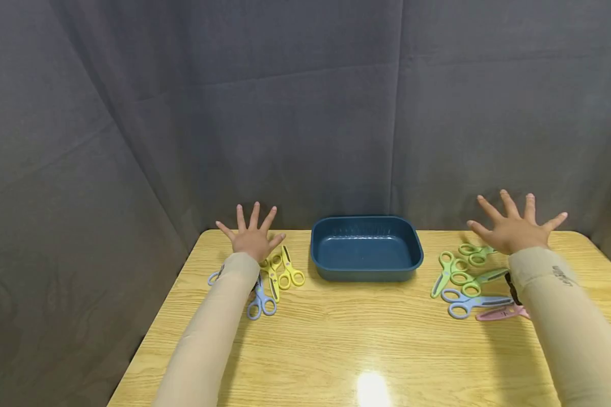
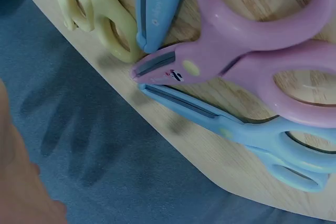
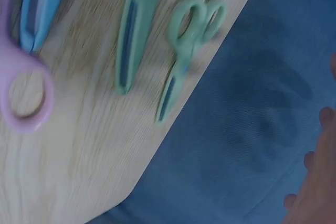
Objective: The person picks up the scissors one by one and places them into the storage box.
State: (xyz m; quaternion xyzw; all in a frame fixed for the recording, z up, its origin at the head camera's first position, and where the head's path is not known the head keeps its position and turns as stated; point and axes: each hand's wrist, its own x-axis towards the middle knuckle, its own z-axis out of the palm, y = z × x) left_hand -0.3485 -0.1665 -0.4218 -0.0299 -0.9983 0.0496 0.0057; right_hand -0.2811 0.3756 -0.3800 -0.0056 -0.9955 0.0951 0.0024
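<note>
Both hands are stretched forward with fingers spread, holding nothing. The left hand [image 1: 252,240] hovers near the table's back edge, above a group of craft scissors. Under that arm lie yellow scissors [image 1: 291,270] and blue scissors [image 1: 261,299]; the left wrist view adds pink scissors [image 2: 226,45] between blue ones. Over the back right is the right hand [image 1: 519,230], above a second group: green scissors [image 1: 442,277], blue scissors [image 1: 468,302] and pink scissors [image 1: 504,312], the pink pair partly hidden by the sleeve. Only finger edges show in the right wrist view, beside green scissors [image 3: 185,45].
A dark blue rectangular basin [image 1: 366,276] stands at the back middle of the wooden table [image 1: 315,350], between the two scissor groups. Grey curtain [image 1: 295,130] hangs right behind the table and along its left side. A bright light reflection lies on the front of the tabletop.
</note>
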